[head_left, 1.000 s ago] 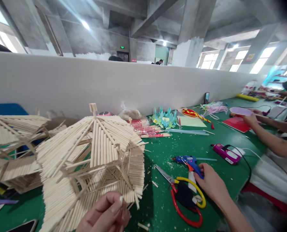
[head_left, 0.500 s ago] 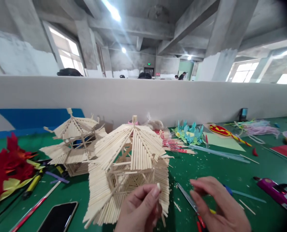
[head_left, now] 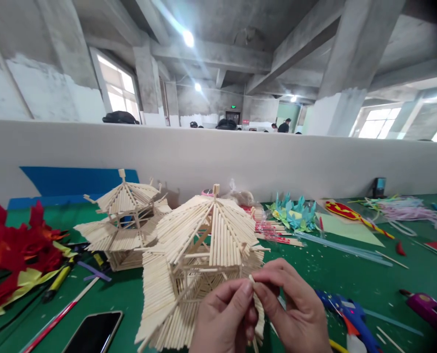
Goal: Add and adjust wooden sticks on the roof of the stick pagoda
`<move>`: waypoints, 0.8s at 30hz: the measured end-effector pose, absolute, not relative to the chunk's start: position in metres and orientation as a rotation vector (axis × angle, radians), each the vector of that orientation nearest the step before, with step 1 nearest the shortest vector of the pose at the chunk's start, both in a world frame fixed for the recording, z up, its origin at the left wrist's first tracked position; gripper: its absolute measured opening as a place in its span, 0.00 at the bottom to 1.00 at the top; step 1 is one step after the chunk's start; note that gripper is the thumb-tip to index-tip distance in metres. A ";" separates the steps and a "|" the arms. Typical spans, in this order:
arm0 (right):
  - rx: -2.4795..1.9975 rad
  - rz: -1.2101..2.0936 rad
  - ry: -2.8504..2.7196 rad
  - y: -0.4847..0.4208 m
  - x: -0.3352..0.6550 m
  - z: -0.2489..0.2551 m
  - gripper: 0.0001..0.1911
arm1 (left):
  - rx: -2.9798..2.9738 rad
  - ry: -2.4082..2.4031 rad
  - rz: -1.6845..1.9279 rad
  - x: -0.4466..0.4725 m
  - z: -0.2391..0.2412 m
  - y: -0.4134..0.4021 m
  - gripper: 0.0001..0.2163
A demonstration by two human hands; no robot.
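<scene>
My left hand [head_left: 223,318] and right hand [head_left: 292,309] together, both pinching small stick [head_left: 251,279], right by stick house [head_left: 203,260] on green table [head_left: 332,274].

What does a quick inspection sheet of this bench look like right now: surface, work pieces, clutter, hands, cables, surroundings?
Surface: green table top, sprinkled with pale wood chips.
Work pieces: near pale wooden-stick pagoda model in front of the hands; short pale wooden stick pinched between both hands' fingertips.
Clutter: second wooden-stick pagoda behind left; red paper flower; black phone; teal paper lotus; blue glue gun; magenta device.
Hands: left hand and right hand both shut on the stick, thumbs and forefingers meeting.
Cables: nothing seen.
Surroundings: grey partition wall along the bench; heads of other people beyond it; concrete beams, ceiling lights.
</scene>
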State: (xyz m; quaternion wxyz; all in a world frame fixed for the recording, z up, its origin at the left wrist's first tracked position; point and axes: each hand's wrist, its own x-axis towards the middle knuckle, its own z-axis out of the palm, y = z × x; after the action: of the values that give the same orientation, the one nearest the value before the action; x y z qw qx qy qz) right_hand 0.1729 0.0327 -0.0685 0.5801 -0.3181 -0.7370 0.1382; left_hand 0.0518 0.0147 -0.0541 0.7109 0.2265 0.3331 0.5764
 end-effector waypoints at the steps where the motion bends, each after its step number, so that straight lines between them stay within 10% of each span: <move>1: -0.731 0.301 -1.731 0.034 0.174 -0.069 0.07 | 0.515 0.740 1.277 0.051 -0.054 0.015 0.13; 24: -0.725 -0.268 -1.585 0.042 0.150 -0.056 0.06 | 0.672 0.807 1.343 0.031 -0.065 0.020 0.10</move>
State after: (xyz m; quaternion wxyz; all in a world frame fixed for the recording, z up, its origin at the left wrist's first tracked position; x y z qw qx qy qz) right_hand 0.1496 0.0421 -0.0564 0.6357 -0.3173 -0.6939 -0.1173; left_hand 0.0312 0.0199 -0.0649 0.6583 0.2968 0.3562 0.5930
